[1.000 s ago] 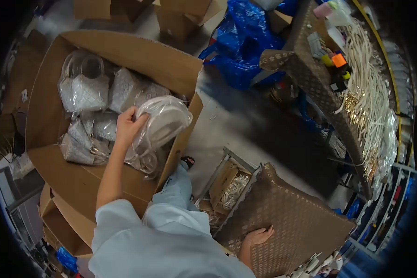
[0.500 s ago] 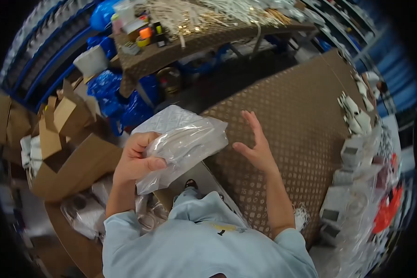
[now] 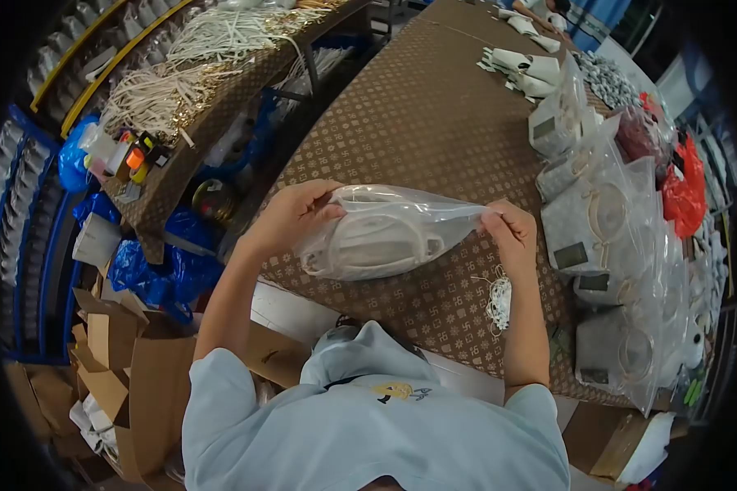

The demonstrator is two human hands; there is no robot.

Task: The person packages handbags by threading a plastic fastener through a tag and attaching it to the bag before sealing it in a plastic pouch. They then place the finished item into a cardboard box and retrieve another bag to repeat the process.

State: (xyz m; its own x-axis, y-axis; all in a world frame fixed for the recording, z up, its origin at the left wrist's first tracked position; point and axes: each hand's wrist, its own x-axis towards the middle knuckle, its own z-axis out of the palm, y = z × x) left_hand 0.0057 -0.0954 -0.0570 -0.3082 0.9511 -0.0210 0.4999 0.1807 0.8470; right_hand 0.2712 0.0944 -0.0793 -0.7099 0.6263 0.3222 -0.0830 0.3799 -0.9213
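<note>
A clear plastic bag (image 3: 458, 219) stretches between my hands above the near end of the patterned brown table (image 3: 434, 106). Inside it lies a whitish handbag (image 3: 377, 245) with rounded handles. My left hand (image 3: 299, 217) is closed on the upper left part of the plastic, thumb and fingers pinching it. At the far right corner, my right hand (image 3: 512, 229) pinches the bag's edge. Just below my right hand, a bunch of white strings (image 3: 498, 303) rests on the table.
Several bagged handbags (image 3: 577, 237) line the table's right side, near a red plastic bag (image 3: 686, 188). Pale pieces (image 3: 536, 74) lie farther up. Cardboard boxes (image 3: 106, 335) and blue bags (image 3: 151, 270) stand at left, below a side table (image 3: 221, 90) with straps. A person (image 3: 549, 12) is at the far end.
My view has turned toward the table. The plastic bag has moved over the table and is spread out. My right hand, empty and open before, has taken hold of its right corner.
</note>
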